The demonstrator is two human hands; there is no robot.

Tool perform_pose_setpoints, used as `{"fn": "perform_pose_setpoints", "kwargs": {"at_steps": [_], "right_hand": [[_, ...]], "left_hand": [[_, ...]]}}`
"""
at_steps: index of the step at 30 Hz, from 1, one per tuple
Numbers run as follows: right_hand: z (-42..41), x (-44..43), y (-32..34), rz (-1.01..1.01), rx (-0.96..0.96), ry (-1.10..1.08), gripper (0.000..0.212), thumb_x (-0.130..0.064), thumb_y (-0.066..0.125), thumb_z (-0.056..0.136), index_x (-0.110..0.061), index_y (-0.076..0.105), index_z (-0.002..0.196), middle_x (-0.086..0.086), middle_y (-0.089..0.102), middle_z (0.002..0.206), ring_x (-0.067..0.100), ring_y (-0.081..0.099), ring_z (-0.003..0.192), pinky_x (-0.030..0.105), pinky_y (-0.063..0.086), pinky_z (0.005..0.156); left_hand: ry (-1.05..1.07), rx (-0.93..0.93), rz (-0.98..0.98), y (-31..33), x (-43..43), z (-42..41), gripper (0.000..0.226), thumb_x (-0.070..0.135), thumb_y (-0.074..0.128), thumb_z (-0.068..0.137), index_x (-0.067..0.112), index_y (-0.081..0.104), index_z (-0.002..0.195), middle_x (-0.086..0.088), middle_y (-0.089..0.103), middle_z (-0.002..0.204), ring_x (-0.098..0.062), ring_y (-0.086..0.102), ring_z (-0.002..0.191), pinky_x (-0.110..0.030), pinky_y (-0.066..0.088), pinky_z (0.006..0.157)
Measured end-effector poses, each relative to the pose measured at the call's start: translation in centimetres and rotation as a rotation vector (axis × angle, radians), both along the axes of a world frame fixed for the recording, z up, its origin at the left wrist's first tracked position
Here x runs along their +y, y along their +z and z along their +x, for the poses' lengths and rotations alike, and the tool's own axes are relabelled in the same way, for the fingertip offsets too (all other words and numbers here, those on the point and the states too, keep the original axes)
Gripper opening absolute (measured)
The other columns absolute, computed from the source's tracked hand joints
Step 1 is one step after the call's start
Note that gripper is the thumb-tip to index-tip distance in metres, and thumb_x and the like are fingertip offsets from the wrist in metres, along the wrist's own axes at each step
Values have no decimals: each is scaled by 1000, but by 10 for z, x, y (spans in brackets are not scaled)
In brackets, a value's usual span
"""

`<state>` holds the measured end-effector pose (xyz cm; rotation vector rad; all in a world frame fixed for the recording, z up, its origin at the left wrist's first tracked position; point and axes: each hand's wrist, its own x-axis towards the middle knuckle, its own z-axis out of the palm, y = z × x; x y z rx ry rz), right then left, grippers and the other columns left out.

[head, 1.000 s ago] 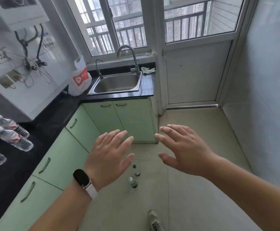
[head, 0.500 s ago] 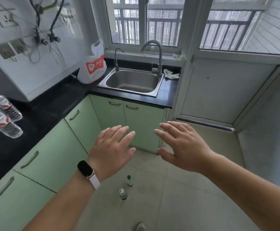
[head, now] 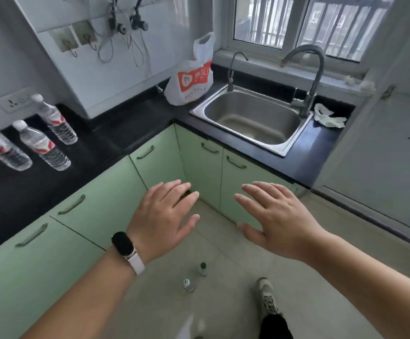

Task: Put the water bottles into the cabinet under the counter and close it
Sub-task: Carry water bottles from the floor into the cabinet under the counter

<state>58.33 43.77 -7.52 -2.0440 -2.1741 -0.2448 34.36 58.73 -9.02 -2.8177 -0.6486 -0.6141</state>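
**Both hands out flat, holding nothing; bottles on table, cabinet shut**

Left hand (head: pixel 161 216): held out ahead of the body above the floor, palm down, back of the hand toward the camera. Fingers (head: pixel 174 189) are straight and lightly spread, thumb out to the right. Nothing is in the grip. There is a black fitness band (head: pixel 123 247) with a white strap on the wrist. The forearm enters from the lower left.

Right hand (head: pixel 274 218): level with the left and beside it, with a clear gap between the two. It is palm down, fingers straight and spread wide, pointing up and to the left, thumb low on the left side. It holds nothing. The bare forearm enters from the lower right.

Water bottles (head: pixel 41 145): three clear ones with white caps and red-and-white labels stand on the black table (head: pixel 116 128) at far left. A fourth is cut off by the left edge. All are well apart from both hands.

Cabinet (head: pixel 101 206): pale green doors run under the table and round the corner below the sink. Every door in view is closed, and neither hand touches a door or handle.

Also noted:
- A steel sink (head: pixel 252 118) with a curved faucet (head: pixel 309 77) sits under the window.
- A white and orange plastic bag (head: pixel 191 77) stands just left of the sink.
- A crumpled paper towel (head: pixel 328 116) lies just right of the sink.
- Two small green-capped bottles (head: pixel 202 269) stand on the floor tiles below the hands.
- A shoe (head: pixel 267 299) shows near the bottom edge.
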Motion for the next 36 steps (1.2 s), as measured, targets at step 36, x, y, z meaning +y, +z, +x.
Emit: {"fn": "perform_pose_setpoints", "kwargs": {"at_steps": [36], "right_hand": [[1, 175, -500, -695, 261, 245, 71, -64, 40, 86, -18, 48, 140, 7, 51, 143, 30, 48, 129, 45, 39, 103]], "left_hand": [[710, -39, -806, -501, 20, -23, 48, 37, 55, 88, 11, 63, 127, -11, 65, 129, -32, 59, 115, -39, 43, 98]]}}
